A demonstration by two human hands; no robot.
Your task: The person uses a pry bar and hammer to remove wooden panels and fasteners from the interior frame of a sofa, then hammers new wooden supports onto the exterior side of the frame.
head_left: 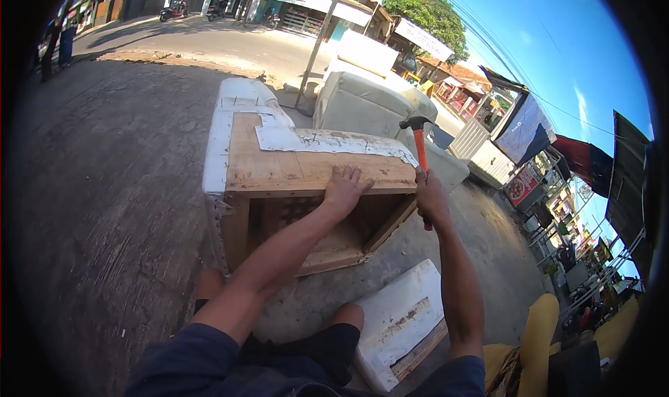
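Observation:
In front of me a sofa frame (279,170) lies with its bare wooden panel facing up. White covering wraps its left side, and a white strip (334,142) with several nails standing in it runs along the far edge. My left hand (343,188) lies on the panel's near edge, fingers spread, holding nothing. At the frame's right end, my right hand (431,196) is closed round the orange handle of a claw hammer (419,143). The dark hammer head is up, apart from the wood. Below the panel the frame is hollow.
A white padded piece (404,320) with a wooden edge lies on the ground near my right knee. Pale upholstered furniture (366,97) stands behind the frame by a leaning pole (322,42). Yellow foam (540,334) sits at the lower right. A street (174,38) runs beyond.

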